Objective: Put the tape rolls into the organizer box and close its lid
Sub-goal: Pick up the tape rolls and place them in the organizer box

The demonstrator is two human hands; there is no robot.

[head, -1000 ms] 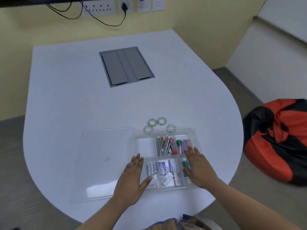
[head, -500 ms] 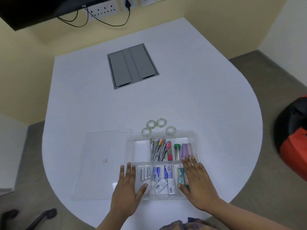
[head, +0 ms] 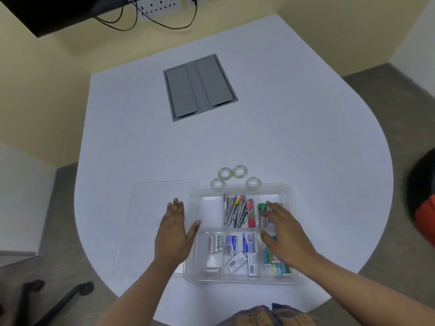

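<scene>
At the near edge of the white table [head: 270,137] sits the clear organizer box [head: 240,280], open, with its clear lid [head: 150,196] lying flat on the table to its left. The near row of compartments holds a few small batteries [head: 215,243] on the left, small blue and white packets [head: 239,244] in the middle, and green and white packets [head: 279,268] on the right, partly covered by the person's wrist. In the far row, the left compartment shows only its white floor, the middle one holds a bundle of metal clips [head: 235,212] with coloured ends, and the right one holds a green-capped tube [head: 262,214]; whatever else lies there is behind the fingers.

The left hand [head: 174,234] lies palm down with fingers spread on the lid, its thumb reaching against the box's left wall, holding nothing. The right hand [head: 286,234] is spread open over the right-hand compartments, gripping nothing; whether it touches the contents cannot be told.

The four tape rolls [head: 223,173] lie outside the box on the table, just beyond its far wall; the two nearest ones show partly through the clear rim.

Farther out, a grey hatch [head: 200,87] is set into the tabletop. Beyond the table, wall sockets [head: 157,7] with black cables are cut off by the top edge.
</scene>
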